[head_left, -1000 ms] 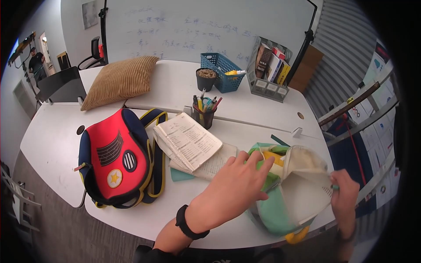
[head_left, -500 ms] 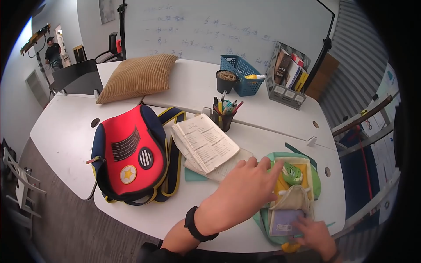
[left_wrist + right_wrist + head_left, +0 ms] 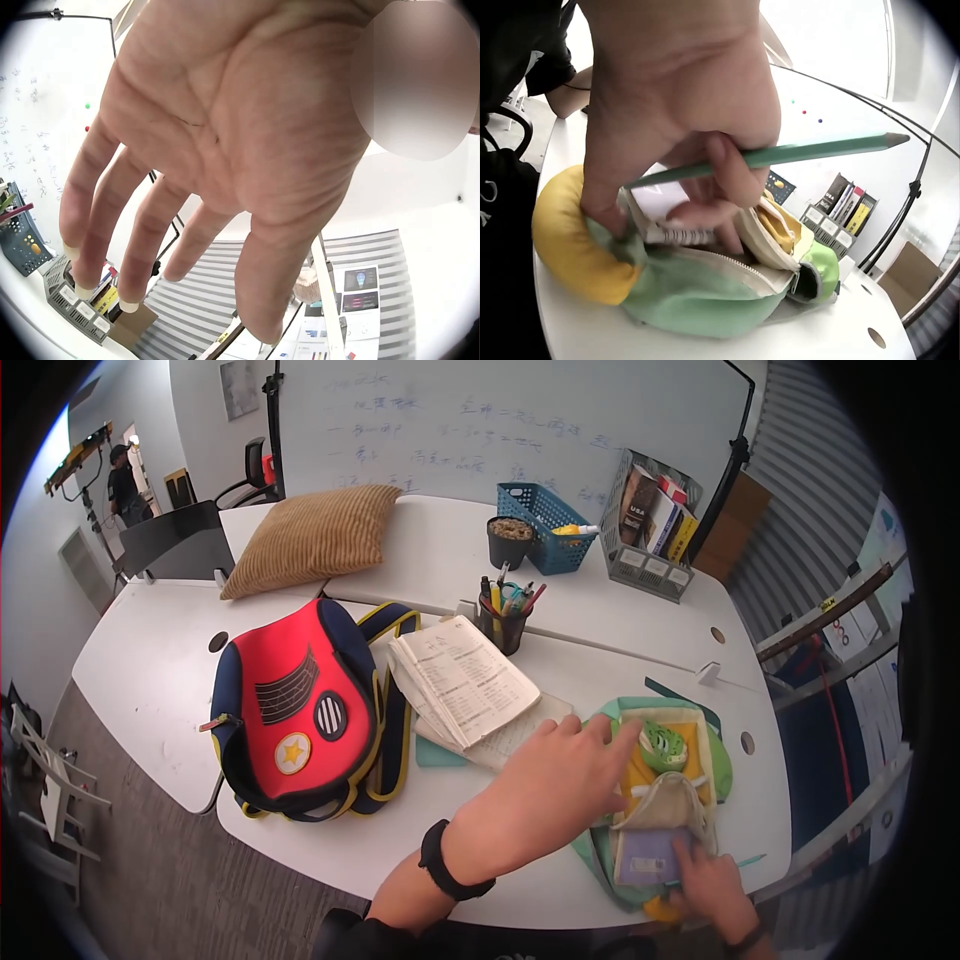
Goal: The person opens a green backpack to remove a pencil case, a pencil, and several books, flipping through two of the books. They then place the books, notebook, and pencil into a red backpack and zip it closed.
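From the head view, your left hand [image 3: 555,785] lies flat with fingers straight on the left edge of the green and yellow bag [image 3: 660,800], which sits open on the near right part of the white table [image 3: 140,660]. Your grip there is spread, pressing, not closed round anything. Your right hand [image 3: 712,880] is at the near end of the bag, fingers on a purple booklet [image 3: 645,857] inside the opening. A green tape dispenser [image 3: 662,745] lies in the far yellow section of the bag. To the left of the bag is an open book [image 3: 462,678], then a red and navy backpack [image 3: 290,715]. Farther off stand a pen cup [image 3: 502,622], a blue basket [image 3: 545,525], a grey crate of books [image 3: 650,525] and a tan cushion [image 3: 315,538].

From the left wrist view, your left hand [image 3: 217,142] fills the frame palm on, its fingers [image 3: 97,225] straight and parted, holding nothing.

From the right wrist view, your right hand [image 3: 675,112] has its grip closed on a green pencil [image 3: 780,156], pinned across the curled fingers, its point towards the far right. The fingertips reach into the bag [image 3: 705,292] and touch the papers inside by the open zip.
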The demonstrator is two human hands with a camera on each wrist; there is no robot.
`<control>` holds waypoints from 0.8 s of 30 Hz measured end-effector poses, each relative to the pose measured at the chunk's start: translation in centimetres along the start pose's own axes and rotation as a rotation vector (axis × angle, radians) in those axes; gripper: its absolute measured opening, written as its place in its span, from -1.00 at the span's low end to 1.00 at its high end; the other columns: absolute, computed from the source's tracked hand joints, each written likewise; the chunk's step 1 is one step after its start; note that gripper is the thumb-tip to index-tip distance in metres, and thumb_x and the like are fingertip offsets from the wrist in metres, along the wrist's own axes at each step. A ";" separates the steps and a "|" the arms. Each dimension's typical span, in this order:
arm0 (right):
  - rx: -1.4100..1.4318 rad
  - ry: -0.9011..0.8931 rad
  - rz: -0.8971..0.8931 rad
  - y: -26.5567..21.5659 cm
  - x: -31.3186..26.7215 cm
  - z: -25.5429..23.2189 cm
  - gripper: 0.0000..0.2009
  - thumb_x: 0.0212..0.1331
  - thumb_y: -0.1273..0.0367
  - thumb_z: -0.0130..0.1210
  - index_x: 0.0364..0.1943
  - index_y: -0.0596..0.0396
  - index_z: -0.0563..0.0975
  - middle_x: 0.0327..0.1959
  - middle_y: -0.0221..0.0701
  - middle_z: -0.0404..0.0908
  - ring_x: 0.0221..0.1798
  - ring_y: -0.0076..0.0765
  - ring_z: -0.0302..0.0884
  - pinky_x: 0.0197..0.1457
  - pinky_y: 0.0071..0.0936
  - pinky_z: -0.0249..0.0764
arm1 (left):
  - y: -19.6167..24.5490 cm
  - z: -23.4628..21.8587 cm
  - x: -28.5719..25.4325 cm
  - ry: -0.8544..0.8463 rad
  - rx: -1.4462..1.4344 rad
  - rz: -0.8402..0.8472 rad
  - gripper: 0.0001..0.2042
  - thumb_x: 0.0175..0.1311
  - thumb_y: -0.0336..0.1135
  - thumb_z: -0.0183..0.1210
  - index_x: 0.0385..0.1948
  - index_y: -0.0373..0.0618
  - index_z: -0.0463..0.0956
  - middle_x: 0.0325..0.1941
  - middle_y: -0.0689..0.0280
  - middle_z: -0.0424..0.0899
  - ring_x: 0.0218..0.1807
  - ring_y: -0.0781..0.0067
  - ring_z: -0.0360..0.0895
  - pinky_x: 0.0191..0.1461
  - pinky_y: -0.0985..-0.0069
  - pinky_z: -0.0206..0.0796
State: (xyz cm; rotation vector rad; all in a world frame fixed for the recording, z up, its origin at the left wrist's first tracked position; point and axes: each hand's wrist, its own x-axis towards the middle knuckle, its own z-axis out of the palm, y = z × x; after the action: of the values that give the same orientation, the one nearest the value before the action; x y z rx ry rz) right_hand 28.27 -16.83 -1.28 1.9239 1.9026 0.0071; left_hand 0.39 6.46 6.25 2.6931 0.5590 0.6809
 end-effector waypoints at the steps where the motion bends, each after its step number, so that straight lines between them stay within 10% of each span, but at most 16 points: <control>1: -0.033 0.048 -0.028 0.0 0.1 0.4 -0.12 -0.27 0.11 0.33 0.30 0.15 0.37 0.11 0.18 0.53 -0.45 -0.06 0.68 -0.45 -0.17 0.58 | 0.1 0.0 0.0 -0.004 -0.001 -0.001 -0.29 0.12 -0.13 0.37 0.31 -0.18 0.29 -0.12 0.10 0.58 -0.11 0.05 0.60 0.02 0.28 0.44; 15: 0.387 0.868 -0.010 4.4 0.5 -10.5 -0.89 0.07 0.57 0.11 -0.30 0.22 0.58 -0.40 -0.12 0.64 -0.47 0.04 0.60 -0.40 -0.29 0.48 | 0.5 0.1 0.4 -0.016 -0.073 0.011 -0.23 0.12 -0.03 0.37 0.35 -0.18 0.26 0.18 0.01 0.49 0.15 -0.01 0.50 0.21 0.22 0.39; 21: 0.430 0.958 0.125 4.6 -2.0 -16.7 -0.91 0.30 0.49 0.05 -0.23 0.25 0.54 -0.32 -0.30 0.55 -0.34 -0.31 0.42 -0.23 -0.47 0.28 | 2.0 -0.6 1.3 0.186 -0.226 0.257 -0.20 0.10 -0.02 0.37 0.36 -0.19 0.25 0.27 0.00 0.46 0.21 -0.04 0.47 0.26 0.19 0.35; 24: 0.797 1.034 0.036 4.6 0.8 -17.4 -0.85 0.38 0.41 0.03 -0.18 0.24 0.53 -0.29 -0.39 0.51 -0.29 -0.50 0.37 -0.18 -0.56 0.25 | 2.3 -1.7 0.7 -0.001 -0.363 0.268 -0.26 0.14 -0.01 0.35 0.32 -0.18 0.28 0.08 -0.01 0.60 0.10 -0.05 0.54 0.18 0.20 0.39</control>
State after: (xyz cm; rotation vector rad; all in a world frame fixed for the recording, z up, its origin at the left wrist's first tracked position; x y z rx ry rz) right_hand 27.43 -10.74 15.65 2.8234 2.8087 0.3737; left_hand 0.79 5.07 8.88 2.4408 0.0602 0.7655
